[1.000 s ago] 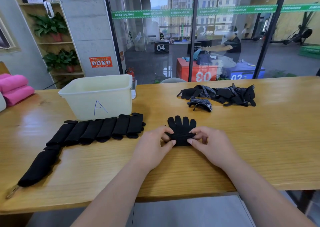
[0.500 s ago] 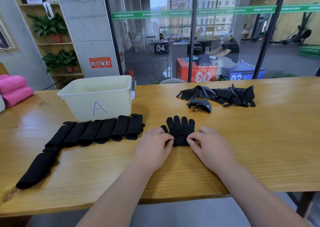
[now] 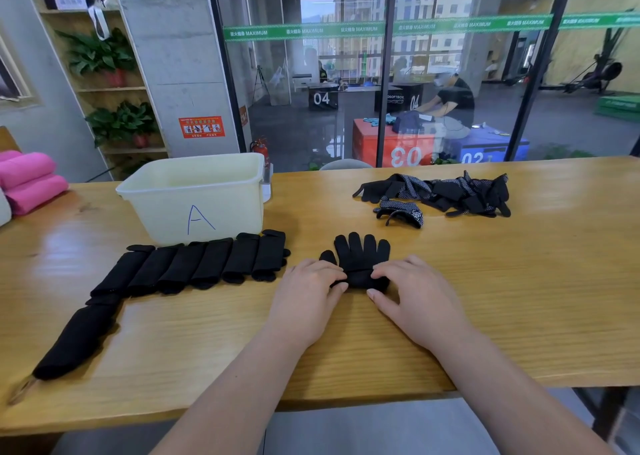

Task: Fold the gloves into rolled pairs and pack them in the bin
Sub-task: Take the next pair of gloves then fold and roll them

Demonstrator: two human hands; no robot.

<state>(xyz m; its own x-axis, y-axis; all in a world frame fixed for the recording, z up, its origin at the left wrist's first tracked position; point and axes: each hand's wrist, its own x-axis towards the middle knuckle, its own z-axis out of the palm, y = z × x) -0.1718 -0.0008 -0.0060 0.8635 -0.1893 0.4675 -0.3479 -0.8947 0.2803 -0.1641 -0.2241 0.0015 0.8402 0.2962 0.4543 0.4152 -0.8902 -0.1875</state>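
Hands: left hand (image 3: 308, 281) and right hand (image 3: 401, 288) close together at centre frame, a small gap between them. Both are curled over the rolled cuff end of the black glove (image 3: 362, 253), thumbs on the near side.

Change: one second ago the fingertips pinched a thin fold at the cuff. Now they lie over a fuller roll that has crept slightly toward the glove's fingers. Judgement: rolling under way, roughly half the glove left to wind.

Task items: glove on the surface (image 3: 519, 281), centre. Row of rolled pairs (image 3: 207, 264) at left centre, outside the bin (image 3: 194, 194), which stands just behind them. Loose glove pile (image 3: 440, 193), upper right, not yet rolled.

Not determinable: whether a second glove lies under the first; bin contents, as the interior is seen only in part; fingertips tucked behind the roll.
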